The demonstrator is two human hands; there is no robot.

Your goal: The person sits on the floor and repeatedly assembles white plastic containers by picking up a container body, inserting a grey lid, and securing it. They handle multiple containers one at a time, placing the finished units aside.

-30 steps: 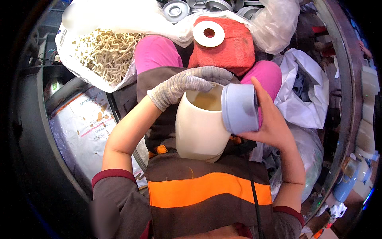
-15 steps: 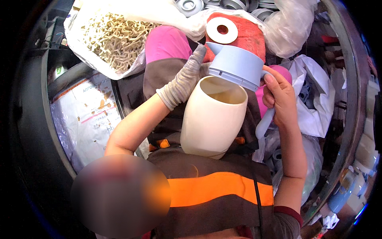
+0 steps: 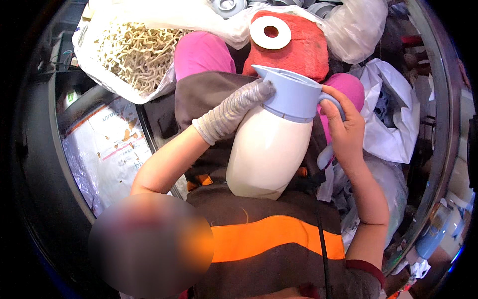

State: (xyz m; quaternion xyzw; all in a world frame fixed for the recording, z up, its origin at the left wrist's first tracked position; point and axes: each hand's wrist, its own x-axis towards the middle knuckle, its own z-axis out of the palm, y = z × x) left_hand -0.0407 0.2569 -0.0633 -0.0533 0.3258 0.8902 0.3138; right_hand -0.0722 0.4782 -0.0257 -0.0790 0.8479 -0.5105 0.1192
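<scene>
A cream jug body [image 3: 266,149] rests on my lap, against a brown apron with an orange band [image 3: 269,241]. A pale blue collar with a spout and a handle [image 3: 294,94] now sits on the jug's top. My left hand [image 3: 234,109], in a grey knitted glove, presses against the left side of the blue collar. My bare right hand [image 3: 343,129] grips the blue handle on the right.
A red block [image 3: 303,47] with a white ring [image 3: 270,32] on it lies just beyond the jug. A clear bag of beige moulded pieces [image 3: 134,50] sits at upper left. White plastic bags [image 3: 393,119] lie on the right, a printed sack [image 3: 109,154] on the left.
The blue collar was held off to the side of the open jug, then tilted over its mouth; now it sits on the jug. My gloved left hand moved from the rim onto the collar.
</scene>
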